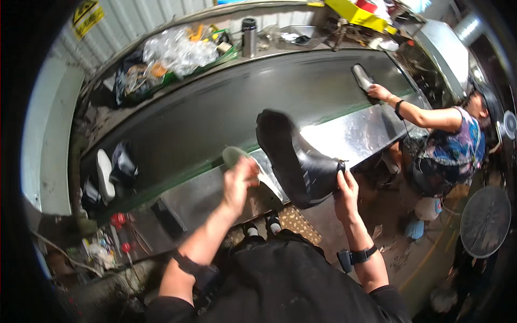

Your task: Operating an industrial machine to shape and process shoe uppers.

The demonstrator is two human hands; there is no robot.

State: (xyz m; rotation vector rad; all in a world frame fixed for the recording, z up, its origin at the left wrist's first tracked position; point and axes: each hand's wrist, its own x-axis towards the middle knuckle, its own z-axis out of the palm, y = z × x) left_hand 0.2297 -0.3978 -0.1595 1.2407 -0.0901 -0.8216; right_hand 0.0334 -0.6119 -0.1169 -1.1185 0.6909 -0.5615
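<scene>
My right hand point(347, 194) grips a black ankle boot point(293, 161) by the edge of its shaft, thumb and fingers pinching near the opening. The boot is tilted in front of me, its dark underside turned partly to the left and its toe pointing away. My left hand point(239, 185) is closed on a thin, pale sole point(235, 156) with a rounded end, blurred by motion. A white part of the piece shows beyond my fingers, toward the boot. Sole and boot are apart. Both are held above the metal ledge point(199, 194) along the dark belt point(199, 118).
At the belt's left end lie a white sole point(105, 175) and a black upper point(124, 164). A co-worker's hand point(380, 92) touches a pale-soled shoe point(362, 78) at the far right. Behind stand a flask point(249, 37) and a plastic-filled tray point(177, 51). A dark phone-like slab point(168, 218) lies left.
</scene>
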